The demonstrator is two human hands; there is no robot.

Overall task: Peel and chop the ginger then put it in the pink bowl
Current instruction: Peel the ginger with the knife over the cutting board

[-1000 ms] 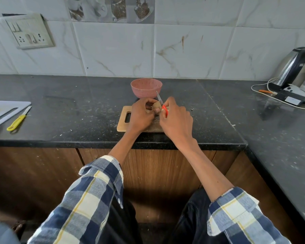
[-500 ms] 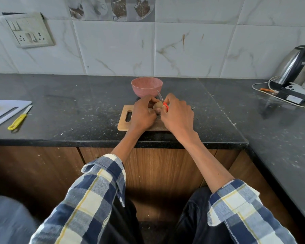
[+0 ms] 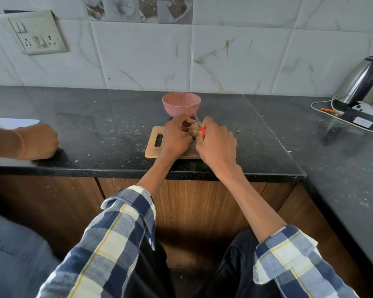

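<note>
**Peeling under way above the board, blade close to the holding thumb**

The dark surface [image 3: 95,130] carries everything, and a second person's closed hand [image 3: 38,141] rests on it well to the left of the working fingers, with a kettle [image 3: 366,80] far off to their right. Under the fingers lies the wooden board [image 3: 154,145]; just beyond them stands the pink bowl [image 3: 181,104], which looks to hold nothing yet.

The risks come first. The knife [image 3: 199,124] works between 2 hands held very close, so a slip off the ginger's bumpy skin could, I judge, drive the edge into the left thumb. The ginger [image 3: 193,129] is small and rounded, so it may roll in the grip or drop past the board if the hold loosens. Peel scraps could also scatter onto the surface, which is already flecked. The second person's hand is near enough that a bump at the elbow would be unwelcome, though it sits apart now.

The left hand [image 3: 176,138] is raised over the board, fingers curled round the ginger and pinching it from the left. The right hand [image 3: 218,145] comes in from the right, fingers wrapped tight on the red handle, blade tip pointing up and away toward the bowl. Both wrists are bent inward and both forearms reach forward from rolled checked sleeves [image 3: 121,229]. Chopping is not yet begun.
</note>
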